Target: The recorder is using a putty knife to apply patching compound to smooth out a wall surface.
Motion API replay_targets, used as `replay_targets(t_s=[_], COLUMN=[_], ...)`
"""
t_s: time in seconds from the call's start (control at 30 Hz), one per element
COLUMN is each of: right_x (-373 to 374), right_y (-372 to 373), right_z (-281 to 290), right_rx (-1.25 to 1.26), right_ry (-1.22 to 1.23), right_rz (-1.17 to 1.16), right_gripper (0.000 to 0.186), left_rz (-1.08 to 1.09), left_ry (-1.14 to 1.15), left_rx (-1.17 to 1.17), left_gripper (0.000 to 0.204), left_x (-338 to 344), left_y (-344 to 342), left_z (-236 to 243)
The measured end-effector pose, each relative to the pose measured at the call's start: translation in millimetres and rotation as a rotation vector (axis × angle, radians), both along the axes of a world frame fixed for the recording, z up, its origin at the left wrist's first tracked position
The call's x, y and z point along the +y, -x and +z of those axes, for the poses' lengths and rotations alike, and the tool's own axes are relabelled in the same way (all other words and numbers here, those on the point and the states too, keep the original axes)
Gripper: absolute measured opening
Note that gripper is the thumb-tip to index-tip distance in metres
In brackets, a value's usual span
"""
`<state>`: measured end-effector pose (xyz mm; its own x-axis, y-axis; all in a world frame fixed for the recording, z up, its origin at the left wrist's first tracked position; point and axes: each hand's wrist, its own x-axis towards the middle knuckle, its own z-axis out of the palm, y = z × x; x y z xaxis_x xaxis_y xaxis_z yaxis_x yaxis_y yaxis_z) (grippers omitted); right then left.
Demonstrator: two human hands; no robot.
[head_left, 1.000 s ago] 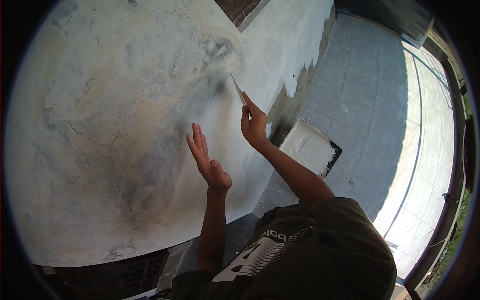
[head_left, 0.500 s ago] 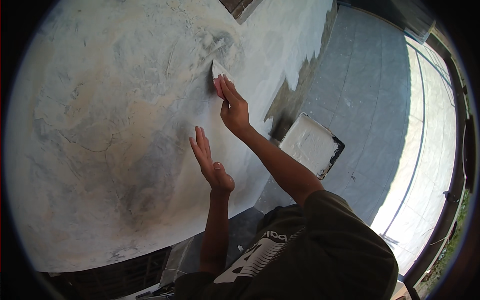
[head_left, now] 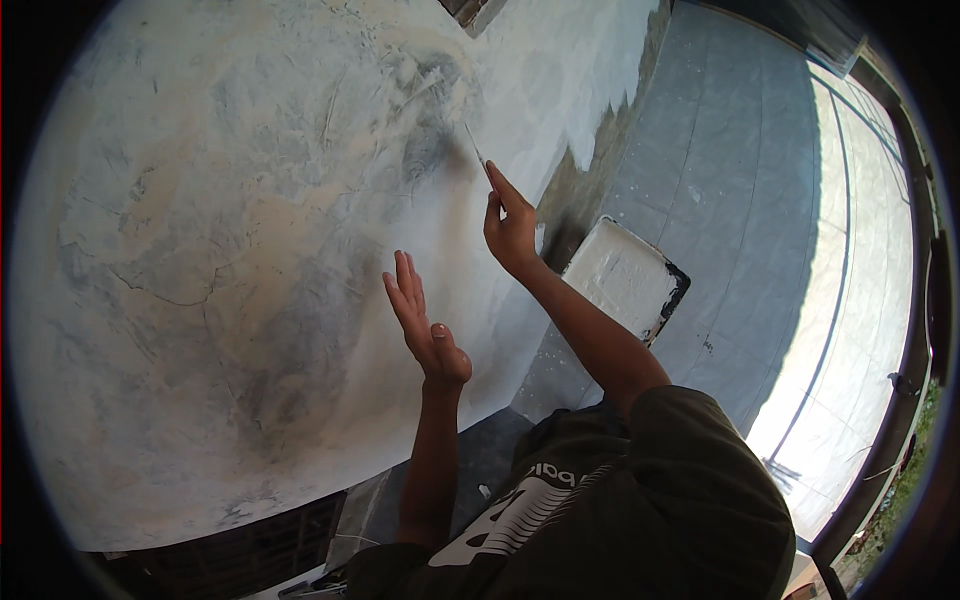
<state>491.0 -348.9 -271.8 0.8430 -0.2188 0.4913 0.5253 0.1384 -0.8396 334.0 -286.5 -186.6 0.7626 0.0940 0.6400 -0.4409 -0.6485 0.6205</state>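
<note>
A patchy wall [head_left: 240, 330], smeared with white and grey filler and marked by cracks, fills the left and middle. My right hand [head_left: 513, 230] is closed on a putty knife [head_left: 474, 143], held before the wall. The thin blade shows almost edge-on, and my fingers hide most of the handle. Whether the blade touches the wall is hard to tell. Lower and to the left, my left hand [head_left: 424, 325] is held up open and holds nothing. Its fingers are stretched out close together, with the thumb apart; contact with the wall cannot be made out.
On the grey floor [head_left: 700, 190] to the right lies a white-smeared tray [head_left: 615, 265] with a dark edge. A bare cement strip [head_left: 610, 140] runs along the wall's base. Sunlit floor [head_left: 850, 270] lies farther right, and a dark opening [head_left: 240, 545] sits at bottom left.
My right hand has moved right and slightly down, away from the dark patch. The putty knife has turned from showing its flat face to nearly edge-on. My left hand has barely moved.
</note>
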Motion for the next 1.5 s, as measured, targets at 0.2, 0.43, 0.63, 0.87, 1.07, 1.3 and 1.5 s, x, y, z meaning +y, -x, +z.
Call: replay_targets(t_s=[0.2, 0.43, 0.63, 0.87, 1.07, 1.3, 1.5], right_x=[64, 60, 11, 62, 45, 9, 0], right_y=[-17, 83, 37, -5, 105, 118, 57], right_z=[43, -28, -30, 60, 7, -20, 10], right_rx=[-0.102, -0.193, -0.012, -0.079, -0.156, 0.269, 0.274], right_ry=[0.1, 0.207, 0.125, 0.067, 0.127, 0.128, 0.102], right_rz=[-0.13, 0.132, 0.014, -0.167, 0.291, 0.325, 0.06], right_gripper=[0.064, 0.057, 0.056, 0.059, 0.057, 0.039, 0.037], left_rz=[0.029, 0.02, 0.001, 0.013, -0.026, -0.037, 0.001], left_ry=[-0.007, -0.031, -0.016, -0.037, -0.049, -0.052, -0.038], left_rx=[0.015, -0.001, -0.023, -0.046, -0.079, -0.11, -0.13], left_gripper=[0.076, 0.076, 0.077, 0.076, 0.075, 0.074, 0.074], left_x=[3, 8, 6, 3, 4, 8, 13], left_y=[8, 13, 20, 29, 24, 24, 30], left_z=[1, 5, 12, 15, 17, 22, 24])
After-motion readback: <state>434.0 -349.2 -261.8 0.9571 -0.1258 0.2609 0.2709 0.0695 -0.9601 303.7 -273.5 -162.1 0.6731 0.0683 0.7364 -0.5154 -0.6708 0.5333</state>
